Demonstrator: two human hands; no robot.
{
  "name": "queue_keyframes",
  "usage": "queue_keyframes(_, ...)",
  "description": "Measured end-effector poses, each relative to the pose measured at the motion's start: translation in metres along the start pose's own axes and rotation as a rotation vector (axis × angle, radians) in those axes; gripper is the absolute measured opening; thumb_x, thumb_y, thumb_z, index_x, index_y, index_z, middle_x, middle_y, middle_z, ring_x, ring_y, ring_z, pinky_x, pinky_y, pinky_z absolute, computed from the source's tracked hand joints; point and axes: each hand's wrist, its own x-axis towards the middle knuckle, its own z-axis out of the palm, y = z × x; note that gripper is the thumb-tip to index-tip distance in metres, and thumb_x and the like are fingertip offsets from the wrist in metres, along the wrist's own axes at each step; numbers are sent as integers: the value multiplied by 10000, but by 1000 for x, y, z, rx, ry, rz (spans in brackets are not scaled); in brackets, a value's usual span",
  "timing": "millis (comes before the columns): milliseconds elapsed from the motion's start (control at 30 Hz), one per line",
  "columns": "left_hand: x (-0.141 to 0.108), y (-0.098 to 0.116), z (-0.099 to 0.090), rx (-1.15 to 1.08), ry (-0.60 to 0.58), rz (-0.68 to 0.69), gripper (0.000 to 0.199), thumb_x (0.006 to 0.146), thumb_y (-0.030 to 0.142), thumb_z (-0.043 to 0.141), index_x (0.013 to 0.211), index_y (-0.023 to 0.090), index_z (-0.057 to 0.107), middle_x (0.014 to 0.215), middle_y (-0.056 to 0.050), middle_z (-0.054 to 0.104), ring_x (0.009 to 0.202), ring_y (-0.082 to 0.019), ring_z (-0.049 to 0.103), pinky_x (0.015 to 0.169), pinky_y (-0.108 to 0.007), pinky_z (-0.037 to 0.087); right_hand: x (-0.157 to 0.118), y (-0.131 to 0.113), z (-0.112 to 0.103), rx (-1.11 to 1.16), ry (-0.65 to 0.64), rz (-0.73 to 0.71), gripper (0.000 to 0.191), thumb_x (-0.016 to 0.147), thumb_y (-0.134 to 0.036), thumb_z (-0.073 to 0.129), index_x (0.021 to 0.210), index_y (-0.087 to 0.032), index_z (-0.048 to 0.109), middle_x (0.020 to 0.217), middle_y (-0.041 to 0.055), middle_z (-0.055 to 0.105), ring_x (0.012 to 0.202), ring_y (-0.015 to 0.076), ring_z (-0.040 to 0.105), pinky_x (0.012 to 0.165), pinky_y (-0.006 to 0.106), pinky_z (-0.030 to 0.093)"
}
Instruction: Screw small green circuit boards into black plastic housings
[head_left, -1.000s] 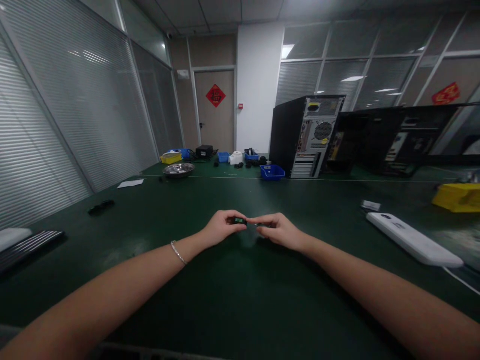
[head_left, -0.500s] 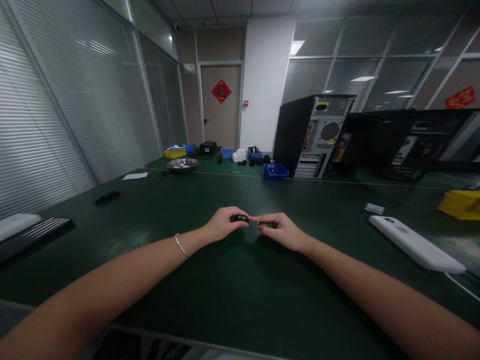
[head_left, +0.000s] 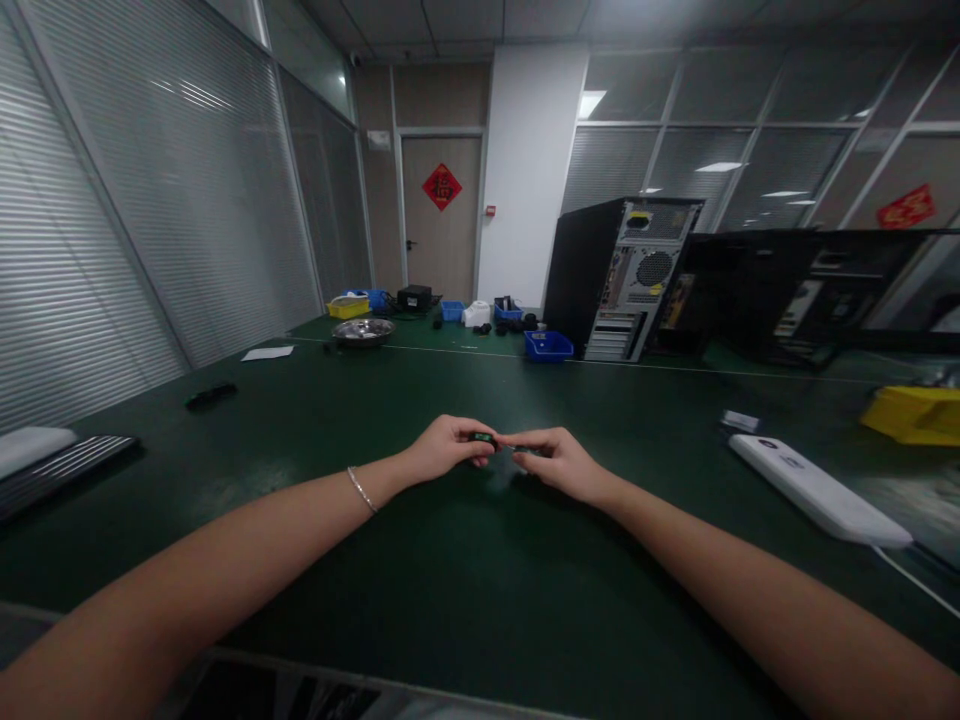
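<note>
My left hand (head_left: 450, 446), with a silvery bracelet (head_left: 362, 490) at its wrist, is closed around a small black piece with a green patch (head_left: 483, 438). The piece sits between thumb and fingers, just above the green table (head_left: 480, 580). My right hand (head_left: 559, 460) comes in from the other side. Its index finger stretches to the near end of the black piece and meets the left fingertips. Something small and greyish lies between its thumb and fingers, too small and hidden to name.
A white power strip-like bar (head_left: 821, 490) with a cable lies right, a yellow bin (head_left: 915, 415) beyond it. A keyboard (head_left: 67, 470) is at left. Further back stand a metal bowl (head_left: 364, 332), a blue bin (head_left: 548, 346) and a computer tower (head_left: 622, 280).
The right hand has shifted very slightly left, closer to the left hand. The left fingers have curled a little under the black piece, which is still held. The view has tilted slightly.
</note>
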Motion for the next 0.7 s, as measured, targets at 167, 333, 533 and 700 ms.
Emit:
queue_keyframes(167,-1,2,-1,-19,-22,-11,311,745,245,670,1012,86,666,862,-90,679,682,-140,620,688,-304,505,0,3,0,45,0,12,385,838,-277,565,1205,-172,609,787,33,654,545,84,472,510,212,355)
queue_keyframes(333,0,-2,-1,41,9,10,300,760,249,659,1022,103,665,856,-81,684,674,-136,615,671,-289,506,1,-2,-1,16,-31,29,387,847,-251,550,1220,-161,596,785,31,636,531,72,434,487,199,332)
queue_keyframes(533,0,-6,-3,76,-7,26,280,759,255,664,1010,133,677,844,-64,684,669,-133,612,641,-263,499,1,0,-3,-18,-72,18,384,855,-273,545,1224,-177,593,760,18,622,535,76,438,488,202,337)
queue_keyframes(700,-2,-2,-5,29,-77,17,285,765,245,655,1023,126,670,898,-75,670,693,-129,600,659,-271,488,0,4,-6,18,-100,26,389,856,-306,554,1219,-174,594,708,2,596,491,58,405,453,193,311)
